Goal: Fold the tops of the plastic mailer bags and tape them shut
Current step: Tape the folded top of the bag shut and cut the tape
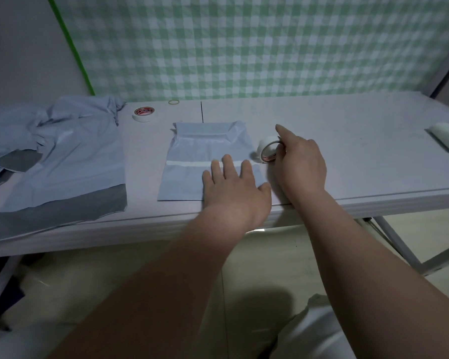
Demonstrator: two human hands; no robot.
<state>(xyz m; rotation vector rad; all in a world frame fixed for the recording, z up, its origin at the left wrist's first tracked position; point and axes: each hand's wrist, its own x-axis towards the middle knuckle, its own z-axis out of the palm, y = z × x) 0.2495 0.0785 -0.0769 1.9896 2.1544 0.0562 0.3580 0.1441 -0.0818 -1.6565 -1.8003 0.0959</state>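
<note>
Right hand point(301, 164) grips tape roll point(267, 143), red label point(267, 158) unreadable.

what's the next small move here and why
Probably tear the tape at the right edge of the pale blue plastic mailer bag: a white tape strip already crosses the bag, the right hand grips the white tape roll just past it, the left hand presses the bag flat.

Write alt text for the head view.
A left hand presses flat on a folded mailer bag on a table while the right hand holds a tape roll at the bag's right edge. More bags lie to the left.
</note>
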